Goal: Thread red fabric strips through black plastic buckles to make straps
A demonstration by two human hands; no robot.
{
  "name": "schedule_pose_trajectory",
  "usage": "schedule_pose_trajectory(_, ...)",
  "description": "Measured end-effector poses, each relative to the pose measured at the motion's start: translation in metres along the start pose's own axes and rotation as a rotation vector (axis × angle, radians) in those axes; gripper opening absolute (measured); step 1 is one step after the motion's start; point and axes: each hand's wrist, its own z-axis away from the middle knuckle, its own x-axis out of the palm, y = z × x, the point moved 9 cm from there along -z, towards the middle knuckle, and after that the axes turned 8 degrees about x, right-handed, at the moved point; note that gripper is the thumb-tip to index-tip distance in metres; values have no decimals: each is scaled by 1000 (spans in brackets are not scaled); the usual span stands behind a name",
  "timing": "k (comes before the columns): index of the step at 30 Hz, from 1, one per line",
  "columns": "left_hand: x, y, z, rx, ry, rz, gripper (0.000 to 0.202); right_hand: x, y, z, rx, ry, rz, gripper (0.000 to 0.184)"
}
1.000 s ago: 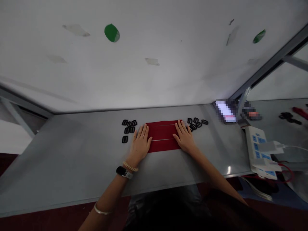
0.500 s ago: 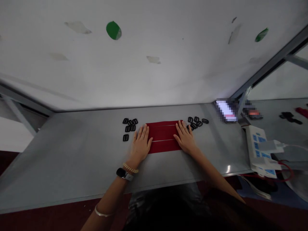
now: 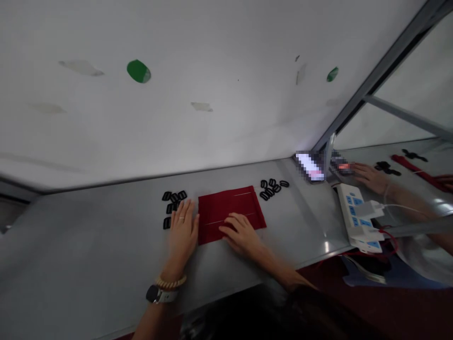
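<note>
The left hand (image 3: 182, 231), a smartwatch (image 3: 157, 294) and beaded bracelet (image 3: 170, 282) at its wrist, lies flat on the grey surface (image 3: 88, 236), its grip wide open and empty, thumb at the edge of the red fabric panel (image 3: 226, 215). The right hand (image 3: 240, 236) rests on the panel's lower part, its grip loose and seemingly holding nothing, though the blur makes a light pinch hard to rule out. The step in hand looks like flattening the panel, and taking up a piece would call for lifting a hand from it. Black plastic slider buckles sit in two clusters (image 3: 173, 208) (image 3: 271, 189), either side of the panel. Farther right are a white power strip (image 3: 357, 217) and a pixelated phone (image 3: 309, 166). Beyond, a co-worker's hand (image 3: 371, 178) lies near a red strap (image 3: 421, 172).
</note>
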Motion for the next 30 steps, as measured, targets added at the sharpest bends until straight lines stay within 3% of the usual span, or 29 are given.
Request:
schedule_pose_trajectory(4, -31, -32, 9, -50, 52, -31, 38, 15, -11, 2, -25, -136, -30, 20)
schedule_pose_trajectory(9, -41, -63, 29, -113, 25, 31, 39, 18, -2, 3, 22, -170, -64, 20)
schedule_pose_trajectory(21, -32, -46, 35, -75, 1, 71, 38, 15, -6, 3, 8, -198, -102, 17)
schedule_pose_trajectory(30, -18, -58, 39, -186, -73, 102, 37, 18, -2, 1, 49, -222, -141, 25)
